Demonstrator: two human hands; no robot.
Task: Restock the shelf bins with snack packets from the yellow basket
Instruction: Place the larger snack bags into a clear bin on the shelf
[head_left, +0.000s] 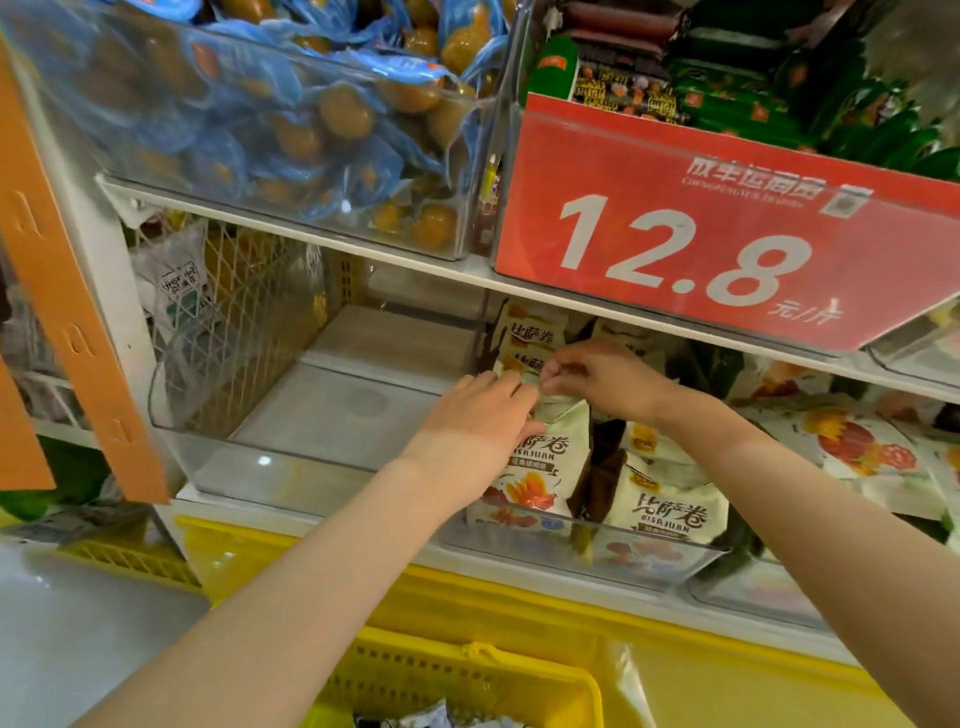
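Cream snack packets with brown lettering stand in a clear shelf bin on the lower shelf. My left hand lies on the top of the front-left packet, fingers over its upper edge. My right hand pinches the top seam of a packet just behind it. The yellow basket sits at the bottom of the view, with a few wrapped packets showing inside.
A clear bin with nothing in it stands left of the packets. Above, a bin of blue-wrapped brown eggs and a red 12.8 price sign overhang the lower shelf. An orange shelf post runs down the left side.
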